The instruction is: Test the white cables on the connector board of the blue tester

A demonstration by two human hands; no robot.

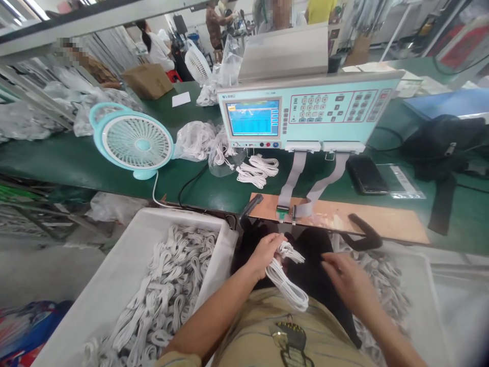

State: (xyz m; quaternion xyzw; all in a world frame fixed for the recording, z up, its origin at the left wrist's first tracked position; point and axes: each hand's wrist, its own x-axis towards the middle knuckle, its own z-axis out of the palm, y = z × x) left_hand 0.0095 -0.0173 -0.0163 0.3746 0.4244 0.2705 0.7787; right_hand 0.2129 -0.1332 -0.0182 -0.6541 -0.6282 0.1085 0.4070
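Note:
My left hand (266, 253) is closed around white coiled cables, held over my lap. A long loop of the white cable bundle (287, 286) hangs below the fingers, and a shorter bunch (291, 252) sticks out beside them. To the right, apart from the cables, my right hand (349, 280) hovers with nothing visible in it, its fingers loosely bent and somewhat apart. Just beyond my hands, a green connector board (282, 211) and a second ribbon end lie on a wooden board (359, 218). Grey ribbon cables (292, 178) join them to a light-blue tester (305, 112) with a lit screen.
A white bin (214, 219) of coiled cables stands at my left; another bin (430, 285) is at my right. On the green table (69, 158) are a turquoise fan (133, 140), bagged cables (195, 140), loose coils (257, 171) and a black phone (367, 175). People work behind.

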